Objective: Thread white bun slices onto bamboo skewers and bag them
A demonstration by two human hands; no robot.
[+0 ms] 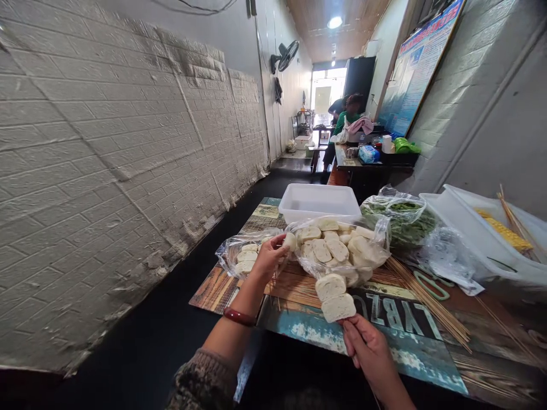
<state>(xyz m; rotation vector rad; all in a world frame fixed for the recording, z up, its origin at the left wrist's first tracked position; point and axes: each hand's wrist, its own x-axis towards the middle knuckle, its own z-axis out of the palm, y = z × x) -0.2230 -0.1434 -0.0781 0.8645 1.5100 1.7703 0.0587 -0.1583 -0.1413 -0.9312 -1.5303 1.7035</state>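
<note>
My left hand (pixel 270 254) pinches a pale oval slice (pixel 290 242) beside an open plastic bag (pixel 382 232) heaped with similar white slices (pixel 327 249). Fingers of my right hand (pixel 366 343) close just below two white slices (pixel 332 297), which sit one above the other in line, apparently on a thin skewer mostly hidden by the slices and hand. A smaller clear bag (pixel 226 256) with several white slices lies to the left of my left hand. Loose bamboo skewers (pixel 431 302) lie on the patterned table (pixel 294 330) to the right.
Behind the big bag stands a white plastic tub (pixel 320 208). Bagged leafy greens (pixel 399 219) and a white bin (pixel 461 228) with yellow food and sticks are on the right. A brick-pattern wall (pixel 128 142) runs along the left. Farther back, a person (pixel 346 122) is beside another table.
</note>
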